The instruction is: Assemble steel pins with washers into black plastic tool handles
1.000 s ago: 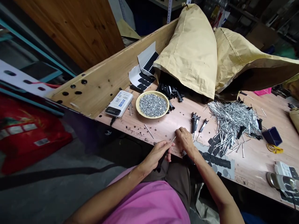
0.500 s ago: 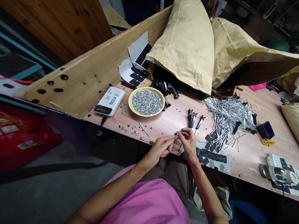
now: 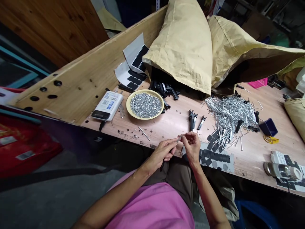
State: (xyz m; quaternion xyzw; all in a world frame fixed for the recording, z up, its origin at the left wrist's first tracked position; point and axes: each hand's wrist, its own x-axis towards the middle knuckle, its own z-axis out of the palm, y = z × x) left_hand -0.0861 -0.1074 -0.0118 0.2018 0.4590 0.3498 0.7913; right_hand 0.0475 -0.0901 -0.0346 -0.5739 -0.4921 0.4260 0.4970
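My left hand is closed around a thin metal rod, which points up and to the right from its fingers. Below these fingers a bit of something dark shows, too hidden to name. The thumb and fingers of my right hand pinch at the rod's far tip; any small piece there is too small to make out. Just beyond the hands lie several black plastic clips with metal rods and one separate clip. A yellow bowl full of small metal nuts or washers stands to the left.
A heap of metal rods lies to the right. Large tan sacks stand behind, with black plastic parts at one mouth. Near the table's front edge are a sheet of black pads, a white power bank and a glass bottle.
The view has shifted slightly, so the table's things sit a little further left. Both hands stay together at the rod, with only small finger movement.
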